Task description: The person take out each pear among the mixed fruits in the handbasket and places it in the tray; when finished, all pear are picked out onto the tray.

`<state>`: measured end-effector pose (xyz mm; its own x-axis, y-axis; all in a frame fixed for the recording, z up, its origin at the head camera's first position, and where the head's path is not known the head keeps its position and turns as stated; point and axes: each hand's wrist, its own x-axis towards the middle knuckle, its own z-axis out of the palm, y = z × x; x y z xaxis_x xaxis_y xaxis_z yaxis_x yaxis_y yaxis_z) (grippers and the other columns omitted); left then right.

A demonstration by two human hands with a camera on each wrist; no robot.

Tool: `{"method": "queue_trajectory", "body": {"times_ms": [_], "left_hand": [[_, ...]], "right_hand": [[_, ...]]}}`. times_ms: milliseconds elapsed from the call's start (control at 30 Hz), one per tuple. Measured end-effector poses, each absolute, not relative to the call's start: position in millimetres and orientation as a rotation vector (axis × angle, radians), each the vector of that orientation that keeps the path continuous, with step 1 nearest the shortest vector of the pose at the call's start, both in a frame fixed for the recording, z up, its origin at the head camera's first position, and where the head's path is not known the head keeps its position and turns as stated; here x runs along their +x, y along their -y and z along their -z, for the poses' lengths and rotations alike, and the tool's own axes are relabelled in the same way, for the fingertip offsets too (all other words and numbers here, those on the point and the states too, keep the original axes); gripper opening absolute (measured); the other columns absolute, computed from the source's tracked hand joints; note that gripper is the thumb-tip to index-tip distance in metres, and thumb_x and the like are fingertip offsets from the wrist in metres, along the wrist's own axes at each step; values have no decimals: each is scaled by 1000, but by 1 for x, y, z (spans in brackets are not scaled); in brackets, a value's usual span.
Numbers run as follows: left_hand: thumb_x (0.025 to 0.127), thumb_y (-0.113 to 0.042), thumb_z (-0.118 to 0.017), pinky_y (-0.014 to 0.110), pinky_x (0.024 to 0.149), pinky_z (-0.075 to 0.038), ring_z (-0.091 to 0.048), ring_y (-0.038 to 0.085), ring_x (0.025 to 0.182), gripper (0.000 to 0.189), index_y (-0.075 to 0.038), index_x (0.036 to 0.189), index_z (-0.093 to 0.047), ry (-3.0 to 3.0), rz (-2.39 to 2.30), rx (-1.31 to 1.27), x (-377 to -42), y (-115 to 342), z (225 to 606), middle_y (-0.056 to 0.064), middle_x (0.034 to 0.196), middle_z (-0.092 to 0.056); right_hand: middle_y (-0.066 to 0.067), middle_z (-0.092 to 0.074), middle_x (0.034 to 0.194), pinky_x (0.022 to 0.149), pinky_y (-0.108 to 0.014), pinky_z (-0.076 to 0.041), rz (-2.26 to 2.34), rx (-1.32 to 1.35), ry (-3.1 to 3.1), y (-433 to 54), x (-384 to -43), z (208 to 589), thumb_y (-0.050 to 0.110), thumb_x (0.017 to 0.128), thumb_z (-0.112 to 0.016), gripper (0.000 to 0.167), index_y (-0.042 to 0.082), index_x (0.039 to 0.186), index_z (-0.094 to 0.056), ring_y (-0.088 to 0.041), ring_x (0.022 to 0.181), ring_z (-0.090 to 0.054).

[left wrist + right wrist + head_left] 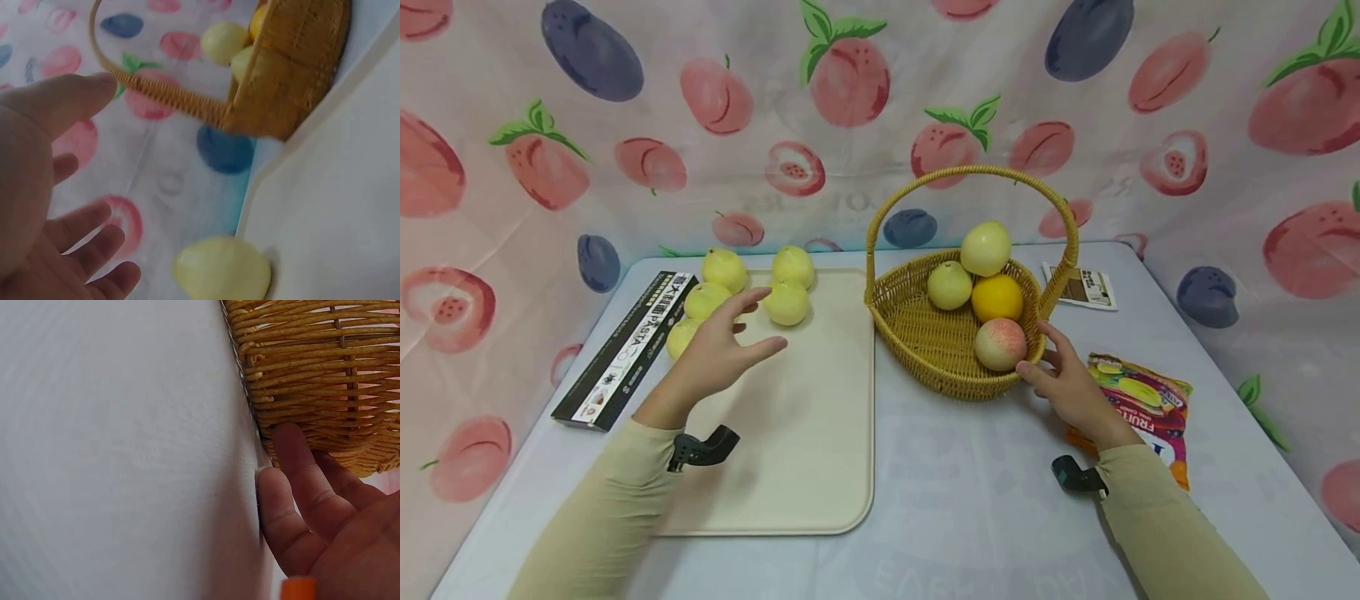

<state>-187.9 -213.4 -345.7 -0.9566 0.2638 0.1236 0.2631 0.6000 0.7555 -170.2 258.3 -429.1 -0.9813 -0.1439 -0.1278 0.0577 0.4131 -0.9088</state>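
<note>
Four fruits [987, 248] in a basket [957, 387] at the right hand [1072, 390]

The right hand pinches the basket's rim, thumb beside the peach [1000, 344]; an orange [997, 298] and two pale fruits [950, 285] lie farther from it. The left hand [718, 350] holds nothing, thumb and fingers spread wide over the tray [805, 442], near five yellow-green fruits [786, 303]. A black pasta box [625, 350] lies left of it, a candy packet [1142, 396] beside the right wrist

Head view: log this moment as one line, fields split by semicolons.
left hand: above tray, holding nothing; right hand: holds basket rim; inside: two pale fruits, orange, peach; near left hand: five yellow fruits
</note>
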Motion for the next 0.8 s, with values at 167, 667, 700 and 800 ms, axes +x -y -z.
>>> {"method": "queue_trajectory", "body": {"times_ms": [167, 667, 700, 800], "left_hand": [[90, -22, -77, 53, 109, -35, -40, 34, 136, 71, -5, 150, -42, -2714, -1319, 640, -194, 179, 345, 14, 151, -43], [91, -25, -76, 46, 108, -39, -44, 30, 133, 68, -9, 150, -45, -2570, -1264, 926, -216, 96, 345, 10, 150, -45], [91, -25, -76, 47, 108, -39, -44, 29, 133, 68, -10, 150, -45, -2555, -1273, 927, -218, 93, 344, 10, 151, -44], [91, -27, -76, 49, 109, -37, -43, 26, 135, 69, -11, 150, -44, -2528, -1286, 927, -224, 82, 339, 8, 152, -43]], "right_hand": [[-33, -17, 158, 97, -57, -47, 1606, -73, -2477, -259, -170, 429, 43, 102, -58, 87, 25, 162, 2, -51, 135, -36], [-34, -17, 158, 97, -56, -48, 1579, -59, -2487, -257, -169, 426, 45, 100, -59, 89, 23, 162, 2, -51, 133, -40], [-34, -17, 158, 97, -56, -48, 1579, -57, -2487, -258, -169, 426, 45, 100, -59, 89, 23, 162, 2, -51, 133, -41], [-34, -17, 158, 97, -56, -47, 1579, -54, -2482, -258, -169, 426, 46, 100, -59, 89, 24, 162, 2, -51, 133, -39]]}}
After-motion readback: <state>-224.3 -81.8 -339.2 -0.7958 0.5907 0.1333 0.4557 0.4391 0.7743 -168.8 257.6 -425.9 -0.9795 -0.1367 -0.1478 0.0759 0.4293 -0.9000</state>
